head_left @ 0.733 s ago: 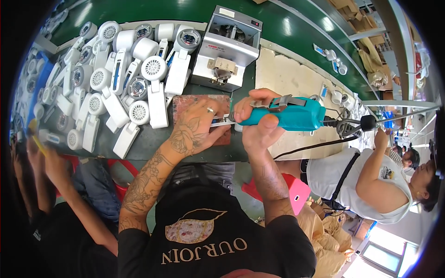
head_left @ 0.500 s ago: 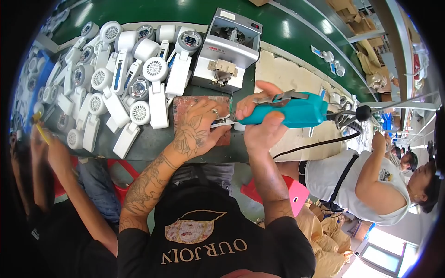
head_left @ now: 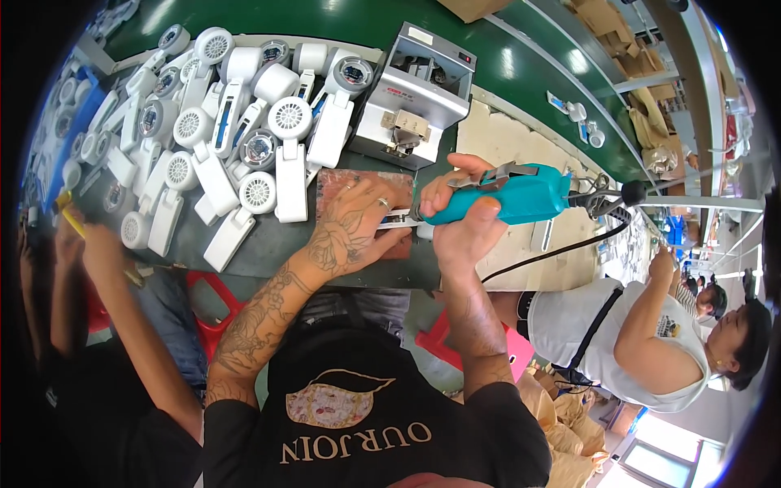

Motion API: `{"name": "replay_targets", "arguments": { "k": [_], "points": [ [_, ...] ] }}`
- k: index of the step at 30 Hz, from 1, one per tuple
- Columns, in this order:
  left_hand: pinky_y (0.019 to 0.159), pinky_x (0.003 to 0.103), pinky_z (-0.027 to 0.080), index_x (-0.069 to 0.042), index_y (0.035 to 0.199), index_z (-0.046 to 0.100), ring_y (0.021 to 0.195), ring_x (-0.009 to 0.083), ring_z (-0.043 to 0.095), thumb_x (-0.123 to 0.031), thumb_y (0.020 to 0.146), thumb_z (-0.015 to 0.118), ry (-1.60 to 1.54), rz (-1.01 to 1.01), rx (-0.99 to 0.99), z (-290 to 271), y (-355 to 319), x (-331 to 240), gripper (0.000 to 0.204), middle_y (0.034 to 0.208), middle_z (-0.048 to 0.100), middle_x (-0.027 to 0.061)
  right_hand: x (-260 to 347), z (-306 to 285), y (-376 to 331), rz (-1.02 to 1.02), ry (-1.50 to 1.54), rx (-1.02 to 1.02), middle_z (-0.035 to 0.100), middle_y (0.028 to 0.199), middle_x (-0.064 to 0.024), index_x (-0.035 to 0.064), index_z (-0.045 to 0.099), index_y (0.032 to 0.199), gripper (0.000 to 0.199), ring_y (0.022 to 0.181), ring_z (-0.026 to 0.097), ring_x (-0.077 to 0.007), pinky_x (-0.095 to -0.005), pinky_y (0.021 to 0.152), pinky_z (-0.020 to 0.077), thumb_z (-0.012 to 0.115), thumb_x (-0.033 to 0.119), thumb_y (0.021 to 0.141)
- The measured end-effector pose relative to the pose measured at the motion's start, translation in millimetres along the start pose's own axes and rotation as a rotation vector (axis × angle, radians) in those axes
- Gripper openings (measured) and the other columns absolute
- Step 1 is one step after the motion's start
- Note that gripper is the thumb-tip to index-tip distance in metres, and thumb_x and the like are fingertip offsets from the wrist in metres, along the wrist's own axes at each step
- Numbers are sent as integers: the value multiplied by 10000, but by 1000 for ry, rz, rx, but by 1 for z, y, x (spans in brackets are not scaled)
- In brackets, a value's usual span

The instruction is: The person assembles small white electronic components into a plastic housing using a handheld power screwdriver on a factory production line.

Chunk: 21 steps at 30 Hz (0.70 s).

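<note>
My right hand (head_left: 461, 226) grips a teal electric screwdriver (head_left: 508, 195), its tip pointing left toward a small white part (head_left: 397, 218). My left hand (head_left: 358, 224) presses down on that part, which lies on a reddish-brown work mat (head_left: 342, 180) at the bench's near edge. A black cable (head_left: 553, 248) runs off the tool's back end to the right. Most of the part is hidden under my fingers.
A heap of several white handheld housings (head_left: 244, 146) covers the bench to the left. A grey metal machine (head_left: 415, 98) stands behind the mat. A person's arms (head_left: 106, 268) work at my left; another person in white (head_left: 643, 333) stands at the right.
The teal screwdriver has tilted and shifted slightly up and right. My left hand stays on the part.
</note>
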State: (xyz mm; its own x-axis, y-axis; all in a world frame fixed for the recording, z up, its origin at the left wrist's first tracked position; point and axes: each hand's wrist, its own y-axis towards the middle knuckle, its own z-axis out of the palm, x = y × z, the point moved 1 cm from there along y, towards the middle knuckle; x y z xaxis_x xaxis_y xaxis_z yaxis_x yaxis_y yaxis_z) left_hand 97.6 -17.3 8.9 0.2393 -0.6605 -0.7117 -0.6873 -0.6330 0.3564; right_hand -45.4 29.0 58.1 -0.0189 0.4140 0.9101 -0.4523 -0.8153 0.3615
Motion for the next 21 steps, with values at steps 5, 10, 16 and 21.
{"name": "replay_targets", "arguments": {
  "k": [5, 10, 16, 21],
  "points": [
    [959, 446, 442, -66, 1059, 670, 1074, 303, 587, -263, 824, 745, -7, 54, -6, 3, 2, 3, 316, 1078, 649, 82, -3, -3, 0, -18, 17, -5, 514, 649, -52, -73, 531, 1139, 812, 537, 517, -165, -313, 524, 445, 604, 692, 877],
    [926, 437, 450, -63, 1062, 681, 1060, 291, 587, -255, 824, 744, -57, 62, -15, 2, 4, 2, 311, 1047, 663, 65, -4, -5, 0, -29, -4, 18, 513, 645, -52, -73, 524, 1135, 822, 536, 523, -168, -315, 526, 451, 594, 703, 873],
    [910, 420, 459, -80, 1037, 699, 1019, 279, 584, -256, 816, 751, -3, 62, 1, -1, 8, 1, 287, 1051, 666, 59, 1, -2, 4, -19, -42, 27, 512, 648, -48, -70, 523, 1146, 847, 534, 512, -168, -322, 520, 447, 569, 729, 868],
    [865, 398, 465, -97, 986, 728, 1003, 256, 562, -283, 806, 762, 13, 19, 53, -7, 18, 10, 260, 1014, 652, 41, 19, 12, 26, -73, -4, -80, 506, 651, -51, -40, 541, 1168, 900, 547, 502, -173, -328, 519, 432, 551, 791, 821]
  ]
}}
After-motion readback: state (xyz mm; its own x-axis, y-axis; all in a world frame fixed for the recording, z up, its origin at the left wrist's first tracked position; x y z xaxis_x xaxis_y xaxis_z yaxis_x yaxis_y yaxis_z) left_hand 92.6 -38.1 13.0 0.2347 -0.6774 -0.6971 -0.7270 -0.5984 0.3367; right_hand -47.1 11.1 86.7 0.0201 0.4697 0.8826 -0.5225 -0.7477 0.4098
